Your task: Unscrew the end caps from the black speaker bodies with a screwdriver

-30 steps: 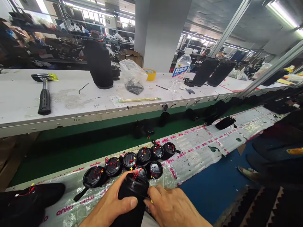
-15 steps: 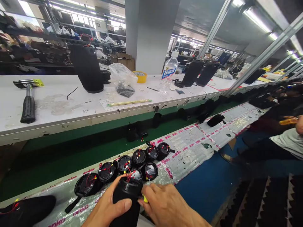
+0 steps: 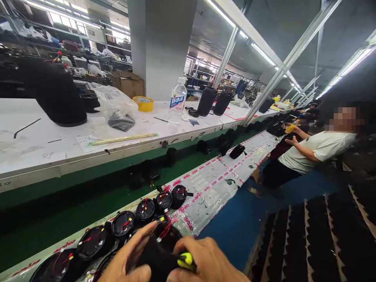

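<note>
At the bottom centre, my left hand (image 3: pixel 129 258) is wrapped round the side of a black fabric-covered cylinder (image 3: pixel 155 256), whose open end shows red wires with small connectors. My right hand (image 3: pixel 205 258) is closed on a yellow and black tool (image 3: pixel 185 259) against the cylinder's right side; the tool's working end is hidden. Beyond and to the left, several black cylinders stand with open ends up, among them one (image 3: pixel 123 222) with red wires inside, on a plastic-covered bench (image 3: pixel 205 184).
A white table (image 3: pixel 67 156) runs across behind, holding a large black cylinder (image 3: pixel 55 94), a plastic bag (image 3: pixel 117 109), yellow tape (image 3: pixel 143 103) and a bottle (image 3: pixel 178 102). A person in a white shirt (image 3: pixel 320 152) stands at the right. Dark ridged trays (image 3: pixel 317 239) lie lower right.
The view has swung right, bringing the person's upper body into view and losing the hammer. The held cylinder has tilted, its open end now nearer the camera. Both hands keep their hold.
</note>
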`<action>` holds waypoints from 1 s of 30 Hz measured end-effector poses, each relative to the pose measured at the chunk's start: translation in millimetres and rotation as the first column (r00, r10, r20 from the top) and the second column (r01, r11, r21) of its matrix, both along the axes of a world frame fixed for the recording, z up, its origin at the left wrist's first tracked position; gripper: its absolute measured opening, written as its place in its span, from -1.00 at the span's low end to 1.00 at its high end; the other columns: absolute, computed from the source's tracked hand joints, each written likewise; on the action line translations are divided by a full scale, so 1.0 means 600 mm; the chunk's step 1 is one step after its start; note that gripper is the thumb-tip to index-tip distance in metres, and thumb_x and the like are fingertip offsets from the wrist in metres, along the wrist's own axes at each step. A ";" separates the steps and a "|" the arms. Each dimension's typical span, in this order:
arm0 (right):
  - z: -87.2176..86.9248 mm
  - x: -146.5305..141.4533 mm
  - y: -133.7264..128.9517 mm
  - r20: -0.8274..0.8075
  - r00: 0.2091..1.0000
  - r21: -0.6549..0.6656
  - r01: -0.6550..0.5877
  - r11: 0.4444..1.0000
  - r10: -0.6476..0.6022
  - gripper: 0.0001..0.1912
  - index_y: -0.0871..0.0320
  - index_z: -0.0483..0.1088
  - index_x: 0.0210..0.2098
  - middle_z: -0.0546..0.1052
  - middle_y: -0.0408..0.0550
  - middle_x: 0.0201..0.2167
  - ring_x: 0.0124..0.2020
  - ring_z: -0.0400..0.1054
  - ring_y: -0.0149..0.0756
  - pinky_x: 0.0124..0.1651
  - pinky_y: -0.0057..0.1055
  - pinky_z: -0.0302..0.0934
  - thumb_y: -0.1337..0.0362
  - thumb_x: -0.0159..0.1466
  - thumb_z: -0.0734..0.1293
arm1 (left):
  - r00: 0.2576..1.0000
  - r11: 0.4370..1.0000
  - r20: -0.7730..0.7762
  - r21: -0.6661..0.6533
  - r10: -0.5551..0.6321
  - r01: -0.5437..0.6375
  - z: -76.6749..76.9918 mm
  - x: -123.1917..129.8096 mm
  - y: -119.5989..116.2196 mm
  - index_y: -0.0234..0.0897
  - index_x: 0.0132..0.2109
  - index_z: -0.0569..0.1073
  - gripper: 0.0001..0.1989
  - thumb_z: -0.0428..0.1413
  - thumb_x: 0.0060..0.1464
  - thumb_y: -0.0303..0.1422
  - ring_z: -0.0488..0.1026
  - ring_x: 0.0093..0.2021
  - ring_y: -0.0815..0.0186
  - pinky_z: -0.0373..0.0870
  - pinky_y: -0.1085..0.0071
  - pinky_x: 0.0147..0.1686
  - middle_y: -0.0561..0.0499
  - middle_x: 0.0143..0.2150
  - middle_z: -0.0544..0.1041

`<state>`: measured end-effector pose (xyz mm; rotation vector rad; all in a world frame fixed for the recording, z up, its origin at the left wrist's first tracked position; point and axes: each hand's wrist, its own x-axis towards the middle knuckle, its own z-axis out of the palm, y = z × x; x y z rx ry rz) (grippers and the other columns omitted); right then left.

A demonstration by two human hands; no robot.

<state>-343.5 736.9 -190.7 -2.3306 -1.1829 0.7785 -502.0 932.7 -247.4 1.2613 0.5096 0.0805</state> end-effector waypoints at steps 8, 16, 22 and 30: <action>-0.063 0.220 -0.021 0.553 0.782 0.122 0.264 0.957 -0.286 -0.69 0.16 0.37 0.02 0.61 0.06 -0.30 -0.26 0.55 -0.05 -0.25 -0.26 0.27 0.07 0.47 0.22 | 0.961 0.763 -0.221 0.646 0.169 0.014 -0.026 0.086 0.195 -0.26 0.28 0.32 -0.21 0.11 0.09 0.18 0.34 0.34 -0.11 0.35 0.00 0.28 -0.26 0.36 0.38; -0.207 0.334 0.090 0.456 0.840 -0.019 0.338 0.941 -0.292 -0.74 0.18 0.43 0.00 0.55 -0.11 -0.23 -0.25 0.50 -0.27 -0.12 -0.22 0.41 0.13 0.45 0.33 | 0.882 0.438 -0.256 0.896 0.395 0.064 -0.117 0.232 0.332 -0.42 0.35 0.22 -0.25 0.23 0.15 -0.14 0.11 0.43 -0.28 0.15 -0.19 0.34 -0.36 0.42 0.22; -0.242 0.316 0.099 0.330 0.912 -0.002 0.257 0.966 -0.242 -0.67 0.17 0.40 0.12 0.58 -0.10 -0.23 -0.24 0.53 -0.25 -0.11 -0.21 0.42 0.16 0.44 0.35 | 0.843 0.362 -0.312 0.920 0.439 0.152 -0.163 0.284 0.337 -0.22 0.36 0.22 -0.31 0.27 0.18 -0.21 0.23 0.36 -0.16 0.33 -0.18 0.23 -0.24 0.43 0.19; -0.182 0.271 0.053 0.297 0.893 0.225 0.279 0.934 -0.338 -0.58 0.20 0.34 0.18 0.63 0.04 -0.29 -0.23 0.57 -0.01 -0.19 -0.20 0.34 0.09 0.50 0.13 | 0.854 0.292 -0.194 0.955 0.482 0.052 -0.162 0.252 0.334 -0.26 0.30 0.28 -0.45 0.22 0.24 -0.30 0.41 0.20 -0.05 0.45 -0.08 0.12 -0.22 0.30 0.35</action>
